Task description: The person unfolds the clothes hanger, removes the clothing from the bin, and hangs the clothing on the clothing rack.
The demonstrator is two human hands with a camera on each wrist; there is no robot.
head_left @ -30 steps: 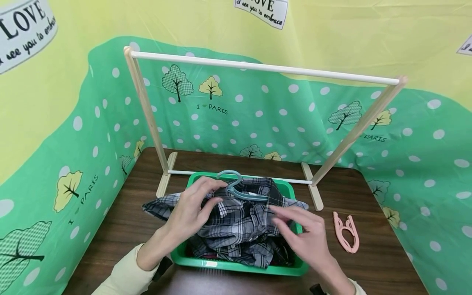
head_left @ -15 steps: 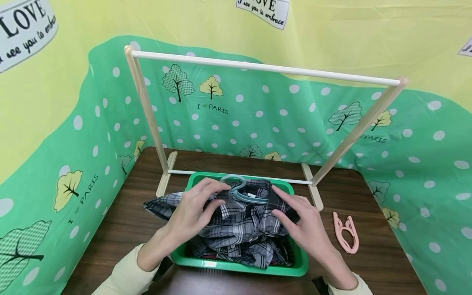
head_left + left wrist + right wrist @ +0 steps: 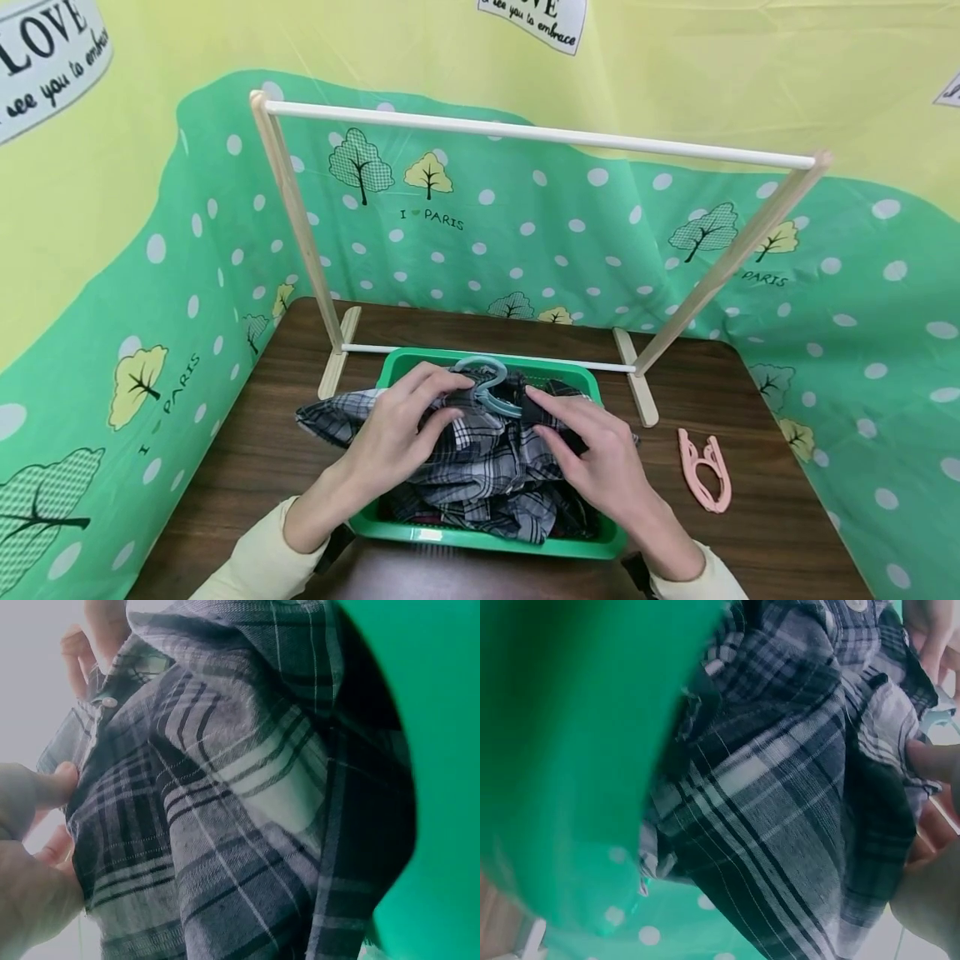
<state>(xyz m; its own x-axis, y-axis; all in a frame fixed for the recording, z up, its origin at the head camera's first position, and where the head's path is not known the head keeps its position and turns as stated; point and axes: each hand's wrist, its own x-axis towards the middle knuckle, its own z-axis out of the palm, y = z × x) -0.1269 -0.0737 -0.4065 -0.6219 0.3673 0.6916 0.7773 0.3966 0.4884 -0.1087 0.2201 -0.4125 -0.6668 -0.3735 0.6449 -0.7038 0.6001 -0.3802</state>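
Observation:
A grey-and-black plaid shirt lies bunched over the green basket, one sleeve hanging past the left rim. At its neck sits a blue-grey clothes hanger, hook upward, lower part hidden in the cloth. My left hand pinches the shirt left of the hook. On the other side, my right hand pinches the collar by the hanger's right arm. In the left wrist view, thumb and finger grip the cloth at its edge. The right wrist view shows fingers holding the shirt near a pale cuff-like fold.
Behind the basket stands a wooden rack with a white top rail and a low white bar. A pink folding hanger lies on the dark wooden table, right of the basket. Printed cloth surrounds the table.
My right hand has come onto the collar and shifted left with it, so the cloth covers more of the hanger's right arm. The left hand has hardly moved; the hook has swung slightly right.

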